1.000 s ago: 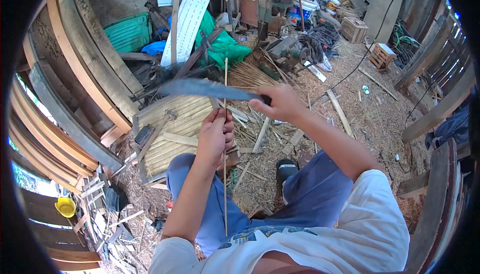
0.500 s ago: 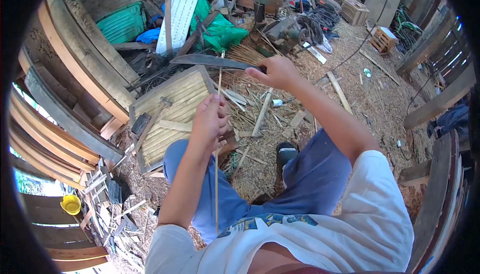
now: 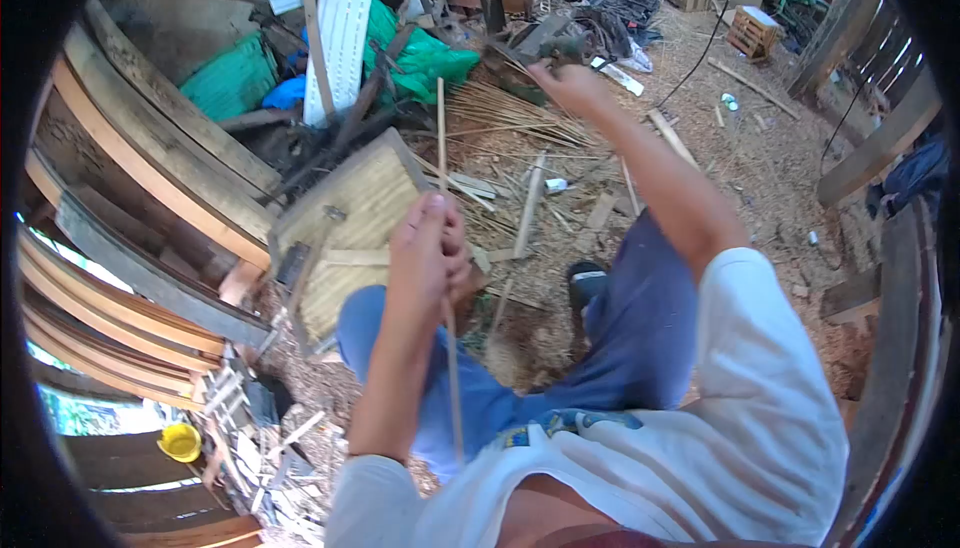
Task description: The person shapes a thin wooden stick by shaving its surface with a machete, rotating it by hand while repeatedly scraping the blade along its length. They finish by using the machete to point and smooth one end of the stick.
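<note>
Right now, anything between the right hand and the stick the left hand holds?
Nothing visible: the gap from the right hand to the stick looks open. The loose sticks seen behind it appear to lie on the ground.

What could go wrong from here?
1. Left hand grips the thin stick partway along, upper end sticking out free. It might bend or twist under a sideways push.
2. The stick's lower part runs over the trousers toward the shirt; if the grip slips, it could poke the wearer.
3. Loose wood strips lie near the shoe: possible stumble on standing or stepping.
</note>
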`<state>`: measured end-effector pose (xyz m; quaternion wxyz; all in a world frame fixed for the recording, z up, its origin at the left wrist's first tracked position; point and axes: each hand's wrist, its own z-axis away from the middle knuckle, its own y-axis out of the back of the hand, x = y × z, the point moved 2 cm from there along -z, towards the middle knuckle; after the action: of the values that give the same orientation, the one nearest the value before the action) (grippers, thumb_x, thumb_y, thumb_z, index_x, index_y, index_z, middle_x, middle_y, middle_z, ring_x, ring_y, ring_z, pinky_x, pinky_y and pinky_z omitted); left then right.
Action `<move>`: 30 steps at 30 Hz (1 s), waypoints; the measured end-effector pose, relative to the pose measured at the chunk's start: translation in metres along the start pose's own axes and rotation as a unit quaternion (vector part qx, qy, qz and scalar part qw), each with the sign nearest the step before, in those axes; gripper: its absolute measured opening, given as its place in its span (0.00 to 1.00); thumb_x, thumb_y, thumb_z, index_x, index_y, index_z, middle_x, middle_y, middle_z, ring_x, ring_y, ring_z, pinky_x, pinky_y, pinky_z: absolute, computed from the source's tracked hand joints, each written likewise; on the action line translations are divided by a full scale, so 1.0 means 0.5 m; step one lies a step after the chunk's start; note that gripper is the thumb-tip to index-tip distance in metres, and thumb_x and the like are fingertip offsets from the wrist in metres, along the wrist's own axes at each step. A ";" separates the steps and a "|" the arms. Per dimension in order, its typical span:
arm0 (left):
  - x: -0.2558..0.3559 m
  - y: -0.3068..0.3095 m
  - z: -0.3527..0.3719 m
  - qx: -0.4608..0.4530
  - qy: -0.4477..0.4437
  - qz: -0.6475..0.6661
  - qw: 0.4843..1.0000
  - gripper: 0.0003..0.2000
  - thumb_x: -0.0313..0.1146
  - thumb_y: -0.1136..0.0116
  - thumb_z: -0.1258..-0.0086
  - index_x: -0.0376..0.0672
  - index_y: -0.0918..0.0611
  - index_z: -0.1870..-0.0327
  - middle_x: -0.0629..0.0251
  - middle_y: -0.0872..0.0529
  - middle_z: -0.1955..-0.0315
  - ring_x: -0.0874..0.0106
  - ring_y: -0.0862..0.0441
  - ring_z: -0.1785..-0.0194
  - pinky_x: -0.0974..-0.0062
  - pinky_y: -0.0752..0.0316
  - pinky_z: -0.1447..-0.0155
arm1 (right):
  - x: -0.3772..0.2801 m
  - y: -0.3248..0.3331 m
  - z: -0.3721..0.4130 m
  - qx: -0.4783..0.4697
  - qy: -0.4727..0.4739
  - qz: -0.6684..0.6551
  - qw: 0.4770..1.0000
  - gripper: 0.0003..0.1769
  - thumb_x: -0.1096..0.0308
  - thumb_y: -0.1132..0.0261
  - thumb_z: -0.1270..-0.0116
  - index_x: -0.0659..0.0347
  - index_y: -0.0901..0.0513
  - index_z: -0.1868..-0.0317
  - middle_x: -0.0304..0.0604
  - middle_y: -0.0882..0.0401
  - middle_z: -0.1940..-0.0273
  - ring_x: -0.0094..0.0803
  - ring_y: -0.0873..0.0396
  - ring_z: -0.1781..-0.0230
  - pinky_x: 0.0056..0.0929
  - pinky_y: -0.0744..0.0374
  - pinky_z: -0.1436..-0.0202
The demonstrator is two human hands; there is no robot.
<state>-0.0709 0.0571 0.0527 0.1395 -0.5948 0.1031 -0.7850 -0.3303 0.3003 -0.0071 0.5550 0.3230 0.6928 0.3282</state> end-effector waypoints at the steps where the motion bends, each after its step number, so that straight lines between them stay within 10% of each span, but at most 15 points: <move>1: 0.004 0.013 0.000 -0.012 0.004 0.001 1.000 0.12 0.43 0.56 0.15 0.49 0.29 0.62 0.80 0.41 0.81 0.87 0.48 0.85 0.83 0.55 0.84 | 0.054 0.005 -0.029 -0.059 -0.040 -0.003 0.997 0.47 0.24 0.52 0.31 0.65 0.10 0.60 0.61 0.12 0.64 0.56 0.13 0.57 0.49 0.18 0.49; 5: -0.017 0.065 -0.049 -0.014 -0.009 0.015 1.000 0.11 0.42 0.57 0.14 0.48 0.28 0.59 0.80 0.39 0.80 0.87 0.47 0.84 0.85 0.53 0.83 | 0.005 0.050 0.035 -0.019 -0.040 -0.015 0.999 0.45 0.24 0.52 0.30 0.62 0.10 0.62 0.53 0.13 0.69 0.53 0.13 0.64 0.46 0.19 0.57; 15: -0.020 0.051 -0.073 0.040 -0.035 0.000 0.999 0.10 0.39 0.56 0.14 0.47 0.29 0.59 0.81 0.39 0.81 0.88 0.48 0.86 0.83 0.56 0.85 | -0.216 0.012 0.194 0.003 0.408 0.075 0.910 0.32 0.34 0.35 0.34 0.59 0.14 0.71 0.47 0.20 0.80 0.50 0.20 0.79 0.42 0.26 0.75; 19: -0.024 0.034 -0.061 0.045 -0.078 -0.058 0.994 0.11 0.40 0.56 0.14 0.47 0.28 0.61 0.81 0.39 0.82 0.88 0.48 0.86 0.83 0.55 0.84 | -0.169 -0.002 0.126 0.005 0.332 0.046 0.942 0.37 0.26 0.40 0.35 0.57 0.10 0.65 0.50 0.17 0.78 0.50 0.15 0.74 0.48 0.18 0.68; 23: -0.038 0.025 -0.045 0.020 -0.063 -0.069 0.995 0.13 0.42 0.56 0.14 0.48 0.28 0.62 0.81 0.39 0.82 0.89 0.46 0.85 0.85 0.54 0.84 | -0.023 0.016 -0.006 0.015 0.007 0.043 0.999 0.43 0.24 0.46 0.33 0.60 0.09 0.57 0.54 0.14 0.73 0.51 0.13 0.67 0.47 0.17 0.60; 30: -0.034 0.045 -0.080 0.040 -0.018 -0.029 0.999 0.12 0.41 0.56 0.14 0.47 0.27 0.61 0.81 0.36 0.80 0.89 0.46 0.84 0.86 0.52 0.83 | -0.118 0.029 0.113 0.023 0.179 -0.090 0.979 0.33 0.35 0.40 0.28 0.61 0.13 0.66 0.50 0.22 0.81 0.46 0.21 0.81 0.41 0.26 0.73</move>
<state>-0.1032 0.0416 0.0193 0.1422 -0.6053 0.0517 -0.7815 -0.2631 0.2661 0.0282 0.4416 0.2081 0.8144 0.3136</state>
